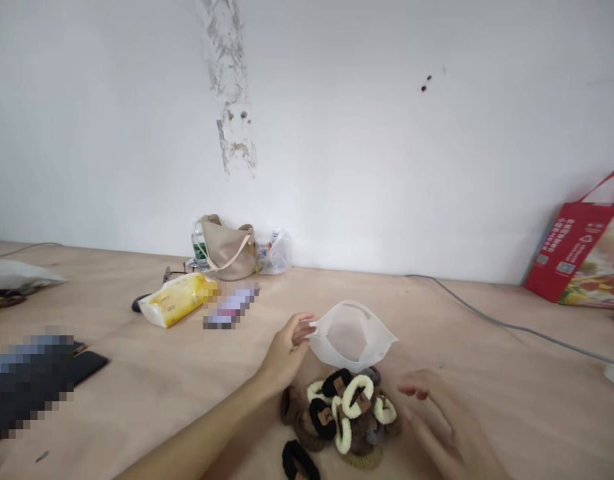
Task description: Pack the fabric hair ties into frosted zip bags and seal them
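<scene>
A white, frosted plastic bag (331,353) lies on the table in the middle, its mouth spread wide toward me. My left hand (287,347) pinches the bag's left corner between thumb and fingers. In front of the bag is a heap of fuzzy hair ties (357,397) in cream, black, brown and grey, some with small brown tags. One black hair tie (301,460) lies at the near left of the heap. To the right of the heap, my right hand (449,417) is slightly blurred, thumb and fingers apart, nothing between them.
A tissue pack (179,300), a pixelated phone (231,308), a beige handbag (229,250) and a clear plastic bag (277,253) are at the back left. A grey cable (487,315) crosses the right side near a red shopping bag (567,253). Dark pixelated objects (31,380) lie at left.
</scene>
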A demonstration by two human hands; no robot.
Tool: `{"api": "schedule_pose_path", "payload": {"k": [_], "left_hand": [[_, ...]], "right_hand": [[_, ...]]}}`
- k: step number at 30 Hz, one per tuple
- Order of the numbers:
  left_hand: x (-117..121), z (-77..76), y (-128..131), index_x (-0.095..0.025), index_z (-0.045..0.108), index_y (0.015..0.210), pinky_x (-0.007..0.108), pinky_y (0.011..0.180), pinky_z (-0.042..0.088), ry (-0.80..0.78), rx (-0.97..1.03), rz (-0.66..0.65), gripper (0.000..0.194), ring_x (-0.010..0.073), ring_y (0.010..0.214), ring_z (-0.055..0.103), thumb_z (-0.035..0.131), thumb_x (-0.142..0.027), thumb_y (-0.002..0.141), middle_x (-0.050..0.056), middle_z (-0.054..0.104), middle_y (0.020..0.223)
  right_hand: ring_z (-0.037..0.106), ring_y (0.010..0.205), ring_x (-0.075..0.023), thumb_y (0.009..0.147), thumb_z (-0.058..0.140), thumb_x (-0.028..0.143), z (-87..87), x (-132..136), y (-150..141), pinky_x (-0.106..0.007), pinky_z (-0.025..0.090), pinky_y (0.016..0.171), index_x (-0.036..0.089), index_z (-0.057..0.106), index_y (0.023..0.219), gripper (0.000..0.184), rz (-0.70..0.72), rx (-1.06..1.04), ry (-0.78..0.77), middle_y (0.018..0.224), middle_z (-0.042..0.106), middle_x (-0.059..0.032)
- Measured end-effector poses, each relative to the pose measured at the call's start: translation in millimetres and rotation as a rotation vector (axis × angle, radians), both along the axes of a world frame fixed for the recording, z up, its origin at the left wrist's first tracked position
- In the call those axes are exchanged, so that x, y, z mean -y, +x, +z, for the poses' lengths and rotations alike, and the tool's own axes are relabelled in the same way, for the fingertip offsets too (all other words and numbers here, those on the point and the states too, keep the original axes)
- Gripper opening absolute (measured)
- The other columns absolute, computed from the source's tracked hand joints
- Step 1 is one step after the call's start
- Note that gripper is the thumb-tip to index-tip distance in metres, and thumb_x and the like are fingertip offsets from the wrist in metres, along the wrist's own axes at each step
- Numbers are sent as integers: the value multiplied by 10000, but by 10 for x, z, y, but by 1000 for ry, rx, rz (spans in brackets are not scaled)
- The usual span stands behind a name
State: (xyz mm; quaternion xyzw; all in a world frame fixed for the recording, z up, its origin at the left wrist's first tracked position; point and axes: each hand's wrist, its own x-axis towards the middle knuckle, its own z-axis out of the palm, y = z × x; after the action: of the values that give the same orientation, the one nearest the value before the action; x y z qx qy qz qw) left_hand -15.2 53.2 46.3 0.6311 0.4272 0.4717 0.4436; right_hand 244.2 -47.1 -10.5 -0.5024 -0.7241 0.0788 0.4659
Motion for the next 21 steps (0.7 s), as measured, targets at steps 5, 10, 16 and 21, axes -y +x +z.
{"api": "schedule_pose_path", "payload": {"k": [5, 10, 16, 21], "left_hand": [[281, 182, -74, -206, 606, 941, 303, 752, 477, 453, -251, 126, 208, 207, 879, 587, 520, -157, 758, 62, 640, 990], [585, 286, -14, -195, 601, 828, 274, 701, 453, 809, -465, -194, 141, 180, 774, 567, 512, -92, 792, 36, 629, 784], [659, 273, 53, -191, 618, 776, 266, 696, 449, 724, -651, -279, 255, 179, 778, 568, 450, -11, 710, 36, 632, 765], [634, 330, 26, -186, 621, 780, 268, 716, 446, 688, -669, -316, 226, 168, 754, 572, 459, -36, 733, 32, 646, 769]], "right_hand": [[679, 824, -202, 855, 532, 255, 228, 90, -230, -281, 546, 755, 261, 610, 1028, 190, 123, 154, 165, 906, 713, -53], [596, 1019, -193, 864, 445, 112, 372, 15, -313, -294, 511, 847, 223, 501, 1201, 360, 215, 184, 272, 1133, 619, -97], [585, 878, -187, 776, 365, -34, 377, -7, -390, -299, 515, 756, 191, 527, 1180, 490, 287, 388, 339, 1085, 660, -70], [586, 756, -170, 828, 424, -11, 441, -54, -363, -299, 500, 681, 177, 556, 1091, 349, 244, 365, 504, 936, 695, -60]]}}
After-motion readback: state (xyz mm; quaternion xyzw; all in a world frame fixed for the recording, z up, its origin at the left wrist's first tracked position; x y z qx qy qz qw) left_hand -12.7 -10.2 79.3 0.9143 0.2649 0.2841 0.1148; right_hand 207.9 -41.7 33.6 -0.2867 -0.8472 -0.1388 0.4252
